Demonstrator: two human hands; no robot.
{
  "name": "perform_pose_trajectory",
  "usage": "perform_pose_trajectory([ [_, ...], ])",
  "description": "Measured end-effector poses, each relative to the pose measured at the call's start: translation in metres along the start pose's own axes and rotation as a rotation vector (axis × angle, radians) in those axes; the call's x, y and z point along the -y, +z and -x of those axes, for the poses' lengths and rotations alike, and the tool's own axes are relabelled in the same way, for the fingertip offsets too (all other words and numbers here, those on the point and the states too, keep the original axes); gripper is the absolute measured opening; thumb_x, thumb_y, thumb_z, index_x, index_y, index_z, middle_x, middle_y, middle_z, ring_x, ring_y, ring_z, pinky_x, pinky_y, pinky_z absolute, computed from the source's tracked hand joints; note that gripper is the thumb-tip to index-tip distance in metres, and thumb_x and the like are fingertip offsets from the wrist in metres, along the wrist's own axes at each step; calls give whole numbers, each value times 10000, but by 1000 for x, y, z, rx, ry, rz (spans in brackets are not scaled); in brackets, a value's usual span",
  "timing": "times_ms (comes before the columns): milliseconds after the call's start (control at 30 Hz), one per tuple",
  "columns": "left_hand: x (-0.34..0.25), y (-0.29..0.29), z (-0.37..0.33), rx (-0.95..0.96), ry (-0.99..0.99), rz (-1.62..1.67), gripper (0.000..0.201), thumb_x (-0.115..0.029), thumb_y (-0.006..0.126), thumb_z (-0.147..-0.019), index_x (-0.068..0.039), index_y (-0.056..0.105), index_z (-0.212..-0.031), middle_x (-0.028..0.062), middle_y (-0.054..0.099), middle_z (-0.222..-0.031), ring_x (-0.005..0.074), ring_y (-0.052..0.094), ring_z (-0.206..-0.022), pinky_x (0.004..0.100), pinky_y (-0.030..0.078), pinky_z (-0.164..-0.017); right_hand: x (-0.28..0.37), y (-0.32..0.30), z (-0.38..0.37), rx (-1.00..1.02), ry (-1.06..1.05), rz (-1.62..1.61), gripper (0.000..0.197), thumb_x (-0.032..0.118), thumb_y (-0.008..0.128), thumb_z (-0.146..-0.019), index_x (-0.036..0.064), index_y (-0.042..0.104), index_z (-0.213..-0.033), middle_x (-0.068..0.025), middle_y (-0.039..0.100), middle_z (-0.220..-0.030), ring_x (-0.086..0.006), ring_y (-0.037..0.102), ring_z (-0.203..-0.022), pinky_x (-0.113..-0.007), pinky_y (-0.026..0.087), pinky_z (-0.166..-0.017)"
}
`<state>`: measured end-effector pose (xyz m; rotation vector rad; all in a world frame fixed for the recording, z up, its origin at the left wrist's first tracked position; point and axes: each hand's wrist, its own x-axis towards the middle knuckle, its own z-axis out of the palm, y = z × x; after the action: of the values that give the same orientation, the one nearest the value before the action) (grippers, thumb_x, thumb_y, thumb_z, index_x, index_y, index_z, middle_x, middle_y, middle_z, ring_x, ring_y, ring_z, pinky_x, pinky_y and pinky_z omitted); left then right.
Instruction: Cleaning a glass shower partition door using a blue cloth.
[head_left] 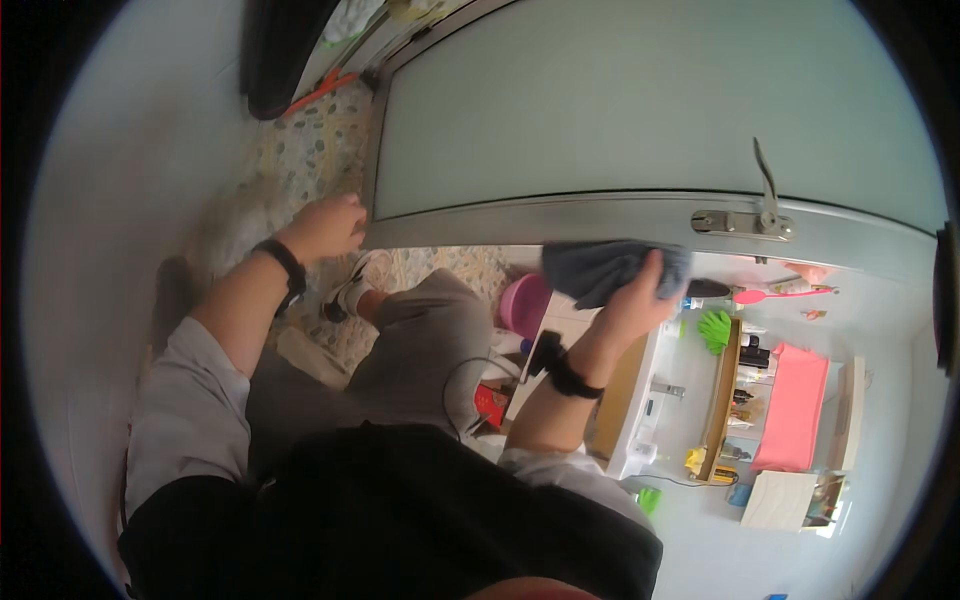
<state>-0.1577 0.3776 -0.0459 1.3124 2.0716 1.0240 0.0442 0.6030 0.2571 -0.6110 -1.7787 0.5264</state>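
Note:
A door with a frosted glass pane [600, 110] and a metal frame [480, 222] stretches across the upper part of the head view. My right hand [635, 310] is closed on a blue-grey cloth [595, 272], which lies along the edge of the frame, left of the door handle [768, 220]. Beside the frame's left corner is my left hand [325, 228], its fingers curled in. Whether anything is inside those fingers is hidden. Both wrists wear black bands.
Below the door's right part are a white washbasin [635, 440], a shelf [722, 405] with bottles, green gloves [714, 330] and a pink towel [793, 410]. A pink basin [524, 305] stands near my leg. Pebble-patterned floor [320, 140] shows at left, beside a pale wall [130, 250].

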Motion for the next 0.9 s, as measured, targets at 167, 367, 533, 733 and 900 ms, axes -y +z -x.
perform_pose_trajectory([
  [167, -3, -3, -5, -10, 32, -30, 233, -232, 655, -869, -33, 701, -981, 138, 625, -1014, 352, 639, -968, 472, 531, -826, 1, 27, 4, -168, -105, 351, 519, 113, 660, -937, -92, 492, -1383, -201, 642, -1245, -278, 642, -1084, -364, 492, -976],
  [367, -10, -6, -6, -6, -4, -21, 227, -243, 651, -854, -51, 703, -963, 128, 629, -1004, 347, 641, -955, 470, 528, -821, -24, 36, 34, -92, -86, 221, 570, 92, 641, -933, -117, 437, -1422, -238, 578, -1360, -315, 597, -1207, -383, 460, -1039],
  [533, -11, -3, -3, -2, -37, -55, 239, -263, 658, -868, -49, 691, -969, 130, 633, -989, 354, 644, -935, 474, 526, -812, -61, 44, 70, -30, -4, 143, 594, 62, 666, -917, -99, 429, -1438, -198, 593, -1318, -285, 596, -1183, -376, 453, -1043],
  [733, -8, 2, -8, 51, -49, -122, 257, -278, 663, -881, -42, 684, -979, 144, 634, -977, 361, 640, -946, 480, 522, -813, -106, 26, 104, 220, 710, -289, 456, 78, 646, -932, -25, 516, -1356, -121, 626, -1239, -236, 606, -1123, -356, 485, -963],
  [900, -15, -1, -8, 94, -61, -168, 262, -279, 667, -873, -34, 685, -965, 149, 639, -978, 366, 638, -950, 493, 519, -819, -119, 1, 86, 322, 1205, -610, 320, 218, 636, -961, 12, 623, -1206, -100, 692, -1114, -260, 673, -1003, -386, 546, -867],
])
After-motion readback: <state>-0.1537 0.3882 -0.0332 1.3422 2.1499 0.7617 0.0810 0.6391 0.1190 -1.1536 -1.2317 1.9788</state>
